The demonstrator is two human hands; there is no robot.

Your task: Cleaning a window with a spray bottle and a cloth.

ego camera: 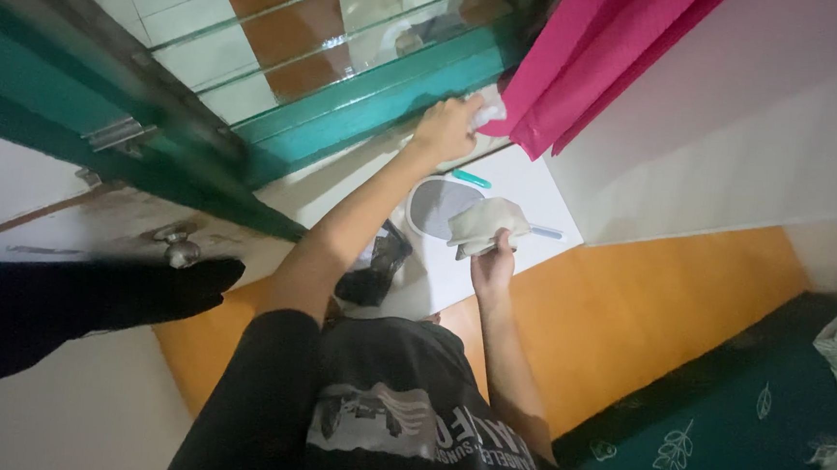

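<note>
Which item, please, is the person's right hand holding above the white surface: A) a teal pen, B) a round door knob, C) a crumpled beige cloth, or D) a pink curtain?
C: the right hand grips a crumpled beige cloth just over the round hand mirror lying on the white surface, while the teal pen lies untouched beyond it.

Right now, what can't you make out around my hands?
- Head view: the left hand covers most of a white cloth at the teal window frame.
- The crumpled beige cloth in the right hand hides part of the round hand mirror.
- The small teal object is too small to identify.
</note>
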